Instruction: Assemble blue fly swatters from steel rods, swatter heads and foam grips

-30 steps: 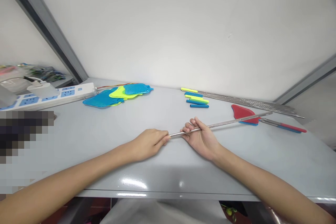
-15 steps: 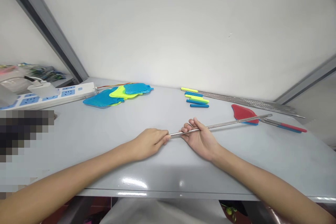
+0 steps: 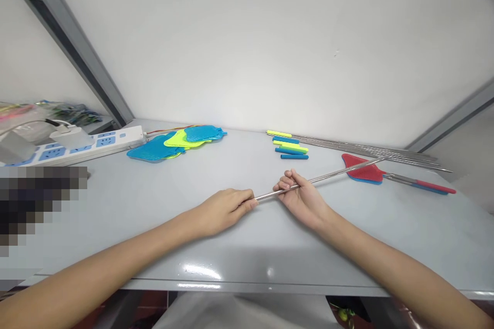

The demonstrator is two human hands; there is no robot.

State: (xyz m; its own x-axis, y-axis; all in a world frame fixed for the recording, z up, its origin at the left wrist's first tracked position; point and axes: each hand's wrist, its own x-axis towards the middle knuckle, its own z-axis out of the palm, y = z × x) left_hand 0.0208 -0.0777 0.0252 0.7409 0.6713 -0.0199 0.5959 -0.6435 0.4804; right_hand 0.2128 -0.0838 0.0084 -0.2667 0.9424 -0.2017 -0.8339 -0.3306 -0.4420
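Note:
A thin metal rod [image 3: 332,177] slants up to the right above the grey table. Its near end is inside the closed fingers of my left hand [image 3: 227,211], which hides that tip. Farther along the rod, my right hand [image 3: 303,198] is palm up with its fingers curled round it. The far end of the rod passes over a red fly swatter head [image 3: 358,168], with a blue one partly hidden below it. Beyond my right hand lie short blue and yellow sleeves [image 3: 294,157] in a small group.
Blue and yellow swatter heads [image 3: 154,148] overlap at the back left. A white power strip [image 3: 123,137] with plugs lies left of them. Several metal rods [image 3: 386,148] rest along the back right, near the wall [image 3: 247,46]. The table's front edge [image 3: 247,286] runs close to me.
My right hand has shifted slightly to the right along the rod, and the rod's far end has tipped up and left. My left hand keeps its grip, a little farther right.

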